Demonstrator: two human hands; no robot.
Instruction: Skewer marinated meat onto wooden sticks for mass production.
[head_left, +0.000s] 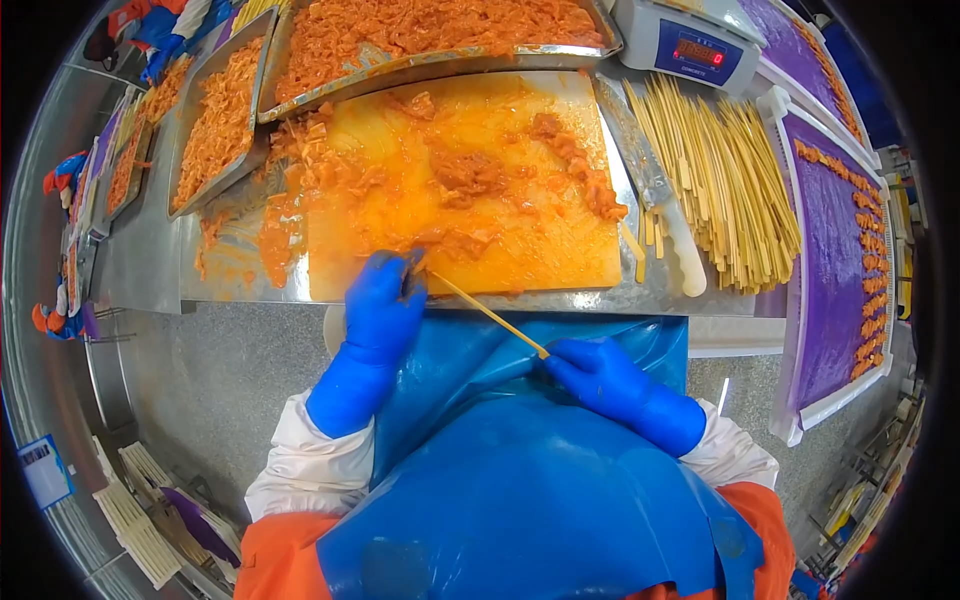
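My right hand (611, 379), in a blue glove, grips the flat handle end of a bamboo skewer (491, 313) over my blue apron. The skewer slants up and left, and its far end reaches the fingers of my left hand (386, 292). That gloved hand is curled at the front edge of the orange-stained cutting board (555, 266); whether meat is pinched in it is hidden. Just beyond lie marinated meat pieces (461, 244), with a larger clump (469, 176) mid-board. A loaded meat skewer (577, 165) rests at the board's right side.
Metal trays of marinated meat (442, 26) (221, 124) stand behind and left. To the right are a long knife (679, 240), a pile of bamboo skewers (720, 180), a digital scale (694, 52) and a purple-lined tray (825, 285) with several loaded skewers. Other workers' gloved hands (161, 60) show far left.
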